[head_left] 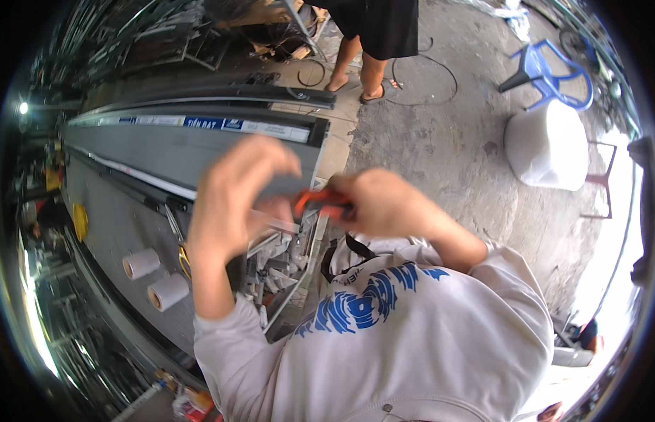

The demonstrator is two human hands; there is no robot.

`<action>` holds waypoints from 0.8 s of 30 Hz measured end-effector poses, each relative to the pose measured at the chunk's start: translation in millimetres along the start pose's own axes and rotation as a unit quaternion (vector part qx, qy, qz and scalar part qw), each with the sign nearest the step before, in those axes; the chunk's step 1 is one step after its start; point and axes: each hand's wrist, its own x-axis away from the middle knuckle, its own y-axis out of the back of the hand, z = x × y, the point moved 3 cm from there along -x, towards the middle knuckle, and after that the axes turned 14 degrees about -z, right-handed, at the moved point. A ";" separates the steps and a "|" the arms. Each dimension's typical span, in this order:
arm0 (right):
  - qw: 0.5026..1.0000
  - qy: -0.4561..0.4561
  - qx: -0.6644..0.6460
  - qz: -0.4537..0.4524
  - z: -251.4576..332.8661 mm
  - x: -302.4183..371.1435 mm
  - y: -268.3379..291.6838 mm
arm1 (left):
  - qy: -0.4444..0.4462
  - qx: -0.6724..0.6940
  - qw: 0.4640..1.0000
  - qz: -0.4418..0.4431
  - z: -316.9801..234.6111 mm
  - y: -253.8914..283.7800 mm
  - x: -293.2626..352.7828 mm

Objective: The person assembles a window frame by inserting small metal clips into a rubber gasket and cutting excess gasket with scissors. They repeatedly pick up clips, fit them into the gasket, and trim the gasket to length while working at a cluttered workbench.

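My right hand (380, 204) is closed round an orange-red and black hand tool (315, 202); motion blur hides its exact kind. Close to the tool's tip, on the left, my left hand (229, 200) is raised with its fingers curled, also smeared by motion. A thin pale edge shows by its lower fingers, but what they hold I cannot make out. Beneath both hands is the end of a grey work table, where a long dark-framed panel (166, 144) lies. Scissors with yellow handles (185, 260) rest beside my left forearm.
Two rolls of film (141, 264) (168, 292) lie on the table. Offcuts fill a rack (275, 274) at its near end. A person in black shorts (384, 28) stands ahead. At right are a blue plastic chair (545, 74) and a large white wrapped roll (547, 144).
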 end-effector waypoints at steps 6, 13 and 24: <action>0.831 -0.173 -0.368 -0.380 -85.9 29.0 -3.5 | 0.100 -0.082 0.974 0.188 127.5 -109.2 -111.8; 0.665 -0.082 -0.530 -0.519 -100.5 19.7 -21.3 | 0.155 -0.045 0.970 0.181 106.0 -165.5 -112.1; 0.703 -0.097 -0.522 -0.472 -89.7 21.7 -37.4 | 0.087 -0.084 0.983 0.136 68.8 -185.8 -120.8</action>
